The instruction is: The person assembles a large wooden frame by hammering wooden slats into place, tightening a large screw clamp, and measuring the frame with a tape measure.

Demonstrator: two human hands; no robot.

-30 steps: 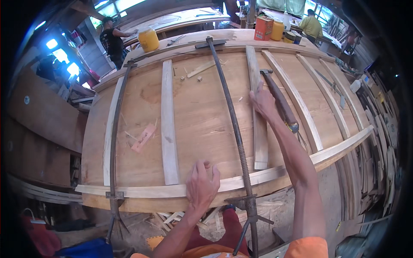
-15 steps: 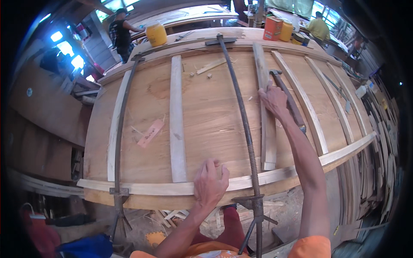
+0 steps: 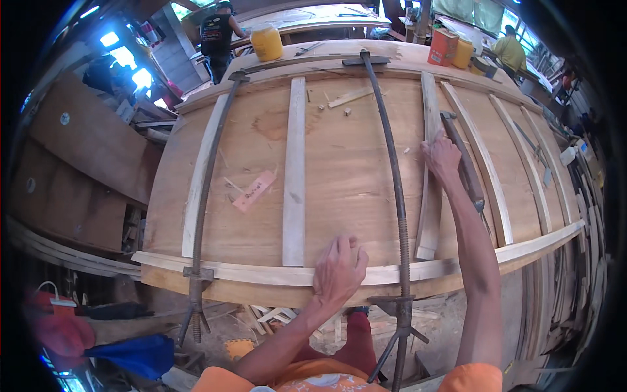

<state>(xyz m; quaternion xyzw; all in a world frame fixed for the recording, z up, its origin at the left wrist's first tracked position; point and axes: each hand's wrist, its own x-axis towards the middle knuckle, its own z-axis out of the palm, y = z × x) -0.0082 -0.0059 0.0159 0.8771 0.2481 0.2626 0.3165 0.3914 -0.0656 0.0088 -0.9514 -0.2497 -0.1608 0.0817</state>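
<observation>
A plywood panel (image 3: pixel 346 176) fills mid-frame; right of centre, the right hand (image 3: pixel 442 157) has fingers pinching a slat (image 3: pixel 430 209), best kept square. Lower centre, the left hand (image 3: pixel 339 268) curls loosely, contents unclear.

Loose-looking wooden slat (image 3: pixel 430 215): long, narrow, greyish-brown, weathered tone; lies lengthwise from far edge toward near edge of plywood panel (image 3: pixel 353 176), middle partly hidden under right hand (image 3: pixel 442 157). Near end squared, close to front rail (image 3: pixel 251 272); contact unclear. Front rail: pale, long wooden strip along panel's near edge, partly covered by left hand (image 3: pixel 339 271). Panel: broad, light brown, flat, darker stain toward far left. Hammer (image 3: pixel 471 179): metal head, dark brown handle, lying just right of slat, head pointing away.
</observation>
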